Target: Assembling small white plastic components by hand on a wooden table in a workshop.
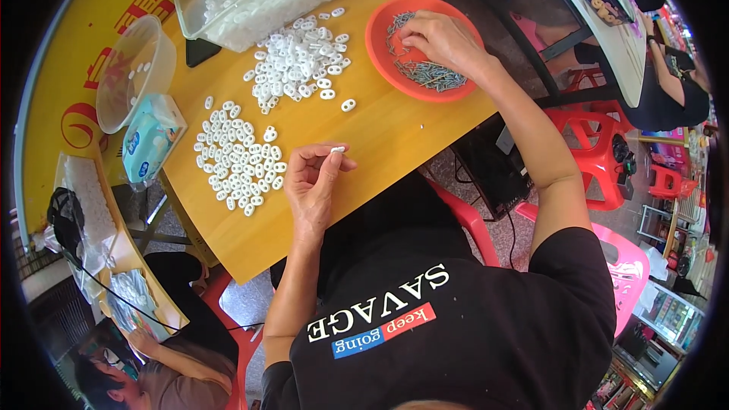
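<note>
Over the tabletop (pixel 395 130), my left hand (pixel 310 186) pinches a white piece (pixel 338 149), which a slackened pinch could drop; my right hand (pixel 444 39), inside the red bowl (pixel 375 39), shows no clear grip.

Bright, diffuse light leaves soft shadows on the yellow, wood-toned rectangular tabletop (pixel 387 129), while fisheye distortion bends the frame's dark edges.
</note>
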{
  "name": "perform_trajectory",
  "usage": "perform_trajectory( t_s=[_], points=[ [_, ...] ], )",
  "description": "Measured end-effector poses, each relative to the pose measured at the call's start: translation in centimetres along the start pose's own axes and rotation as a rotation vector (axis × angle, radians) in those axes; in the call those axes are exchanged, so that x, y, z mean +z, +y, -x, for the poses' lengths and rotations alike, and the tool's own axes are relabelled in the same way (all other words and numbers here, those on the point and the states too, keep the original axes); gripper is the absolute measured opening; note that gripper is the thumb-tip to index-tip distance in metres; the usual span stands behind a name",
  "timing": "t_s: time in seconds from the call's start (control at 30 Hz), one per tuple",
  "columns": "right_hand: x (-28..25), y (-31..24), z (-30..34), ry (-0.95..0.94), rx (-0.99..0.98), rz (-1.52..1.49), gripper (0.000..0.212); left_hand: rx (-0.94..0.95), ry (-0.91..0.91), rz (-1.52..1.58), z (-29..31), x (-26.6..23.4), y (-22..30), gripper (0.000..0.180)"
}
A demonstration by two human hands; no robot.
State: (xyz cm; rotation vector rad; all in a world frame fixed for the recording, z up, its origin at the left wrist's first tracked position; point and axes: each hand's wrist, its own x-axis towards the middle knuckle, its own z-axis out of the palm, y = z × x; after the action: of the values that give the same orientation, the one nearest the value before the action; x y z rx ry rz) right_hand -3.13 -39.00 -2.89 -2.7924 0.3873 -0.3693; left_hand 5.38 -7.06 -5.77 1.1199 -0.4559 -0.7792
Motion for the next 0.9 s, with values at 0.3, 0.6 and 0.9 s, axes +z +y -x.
perform_trajectory(
  t_s=[0.3,0.6,0.9],
  points=[
    [-0.2,0.5,-0.6,0.031,-0.131,0.108,0.013,-0.007,0.015,0.023,0.1,0.0,-0.1,0.008],
    [-1.8,0.5,-0.3,0.077,-0.111,0.017,0.015,-0.007,0.013,0.054,0.0,-0.2,0.0,0.012],
    [-0.8,-0.7,-1.0,-0.141,-0.073,0.013,0.02,-0.005,0.008,0.044,0.1,-0.3,-0.1,0.012]
  ],
)
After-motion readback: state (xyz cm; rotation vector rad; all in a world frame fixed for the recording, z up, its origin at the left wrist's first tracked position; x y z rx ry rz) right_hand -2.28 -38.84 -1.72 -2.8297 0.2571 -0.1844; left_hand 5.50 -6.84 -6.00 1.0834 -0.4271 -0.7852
